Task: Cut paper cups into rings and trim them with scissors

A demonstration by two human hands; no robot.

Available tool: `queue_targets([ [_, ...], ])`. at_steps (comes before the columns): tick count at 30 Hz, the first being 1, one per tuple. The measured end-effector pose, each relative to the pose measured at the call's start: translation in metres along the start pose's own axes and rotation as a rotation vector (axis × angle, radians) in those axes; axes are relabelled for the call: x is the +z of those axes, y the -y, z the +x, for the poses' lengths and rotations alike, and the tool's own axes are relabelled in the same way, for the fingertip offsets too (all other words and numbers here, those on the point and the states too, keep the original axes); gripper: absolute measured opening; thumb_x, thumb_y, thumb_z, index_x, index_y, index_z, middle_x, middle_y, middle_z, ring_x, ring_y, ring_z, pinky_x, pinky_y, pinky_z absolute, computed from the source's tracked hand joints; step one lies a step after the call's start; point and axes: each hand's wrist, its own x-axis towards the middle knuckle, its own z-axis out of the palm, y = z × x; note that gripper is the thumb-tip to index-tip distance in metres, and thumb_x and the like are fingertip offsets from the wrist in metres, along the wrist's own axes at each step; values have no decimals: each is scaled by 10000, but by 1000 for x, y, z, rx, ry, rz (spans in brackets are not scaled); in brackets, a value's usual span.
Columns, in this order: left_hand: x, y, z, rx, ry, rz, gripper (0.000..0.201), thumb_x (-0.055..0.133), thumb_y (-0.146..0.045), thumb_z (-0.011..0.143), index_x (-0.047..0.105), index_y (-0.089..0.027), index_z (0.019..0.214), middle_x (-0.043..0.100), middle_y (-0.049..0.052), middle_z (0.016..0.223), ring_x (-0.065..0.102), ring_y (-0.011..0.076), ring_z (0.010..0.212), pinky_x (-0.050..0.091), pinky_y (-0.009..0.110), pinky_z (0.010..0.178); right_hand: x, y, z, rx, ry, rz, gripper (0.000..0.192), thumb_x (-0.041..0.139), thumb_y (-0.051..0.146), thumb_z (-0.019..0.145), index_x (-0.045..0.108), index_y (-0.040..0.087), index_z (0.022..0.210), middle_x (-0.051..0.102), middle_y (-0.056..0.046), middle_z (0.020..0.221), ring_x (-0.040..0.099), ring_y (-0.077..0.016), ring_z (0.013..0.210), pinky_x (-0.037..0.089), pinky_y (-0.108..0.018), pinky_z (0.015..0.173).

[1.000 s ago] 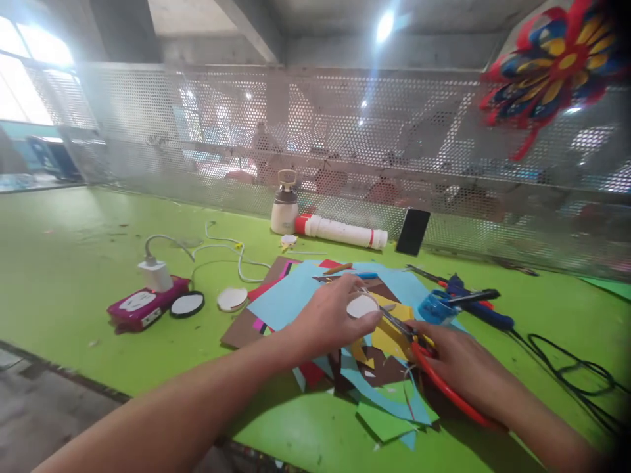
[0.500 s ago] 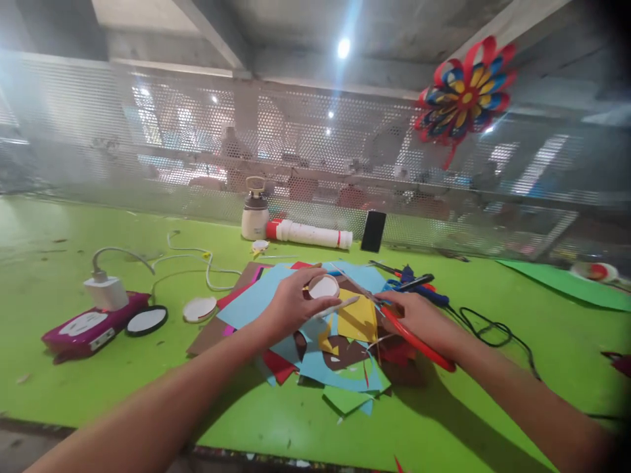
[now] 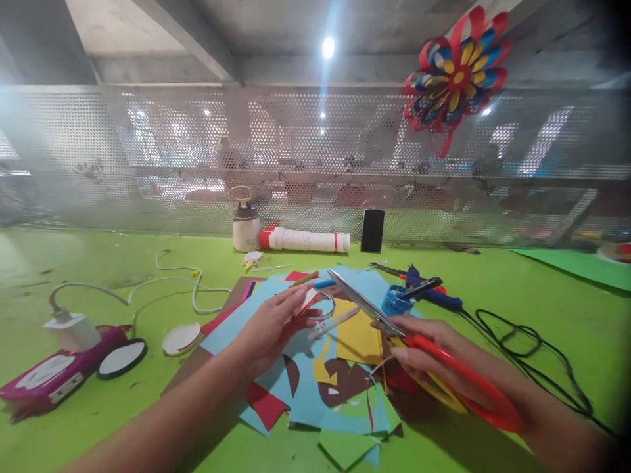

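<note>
My left hand (image 3: 269, 325) is closed on a small white disc with a red edge (image 3: 307, 302), turned nearly edge-on; a thin ring (image 3: 325, 306) shows beside it, and whether it is attached I cannot tell. My right hand (image 3: 434, 332) grips scissors with red and yellow handles (image 3: 458, 368). Their blades point up and left towards the left hand, apart from the disc. Under both hands lies a pile of coloured paper, with a light blue sheet (image 3: 236, 322), a yellow piece (image 3: 357, 338) and a green scrap (image 3: 345, 447). A whitish pen-like stick (image 3: 340, 319) rests on the pile.
Right of the paper are a blue jar (image 3: 396, 301) and a blue glue gun (image 3: 436, 297) with a black cord. To the left are a purple power strip (image 3: 73, 371), a black-rimmed disc (image 3: 122, 359) and a white disc (image 3: 181, 339). A phone (image 3: 373, 231) stands behind.
The white disc in my left hand has turned from facing me to nearly edge-on. The scissors have come round into fuller view, handles lower and to the right. The camera view has shifted.
</note>
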Motion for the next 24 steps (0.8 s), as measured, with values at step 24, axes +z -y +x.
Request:
queue_targets([
  [24,8,-2,-6,-74,29,-194,309,664,-434,887,749,-142,942,684,87,939,558,162,767,432,244,603,13,-9,1,-17,198,-238,432,572,312,891,676,190,1293,729,-116,993,692,-331,1026,572,-400,869],
])
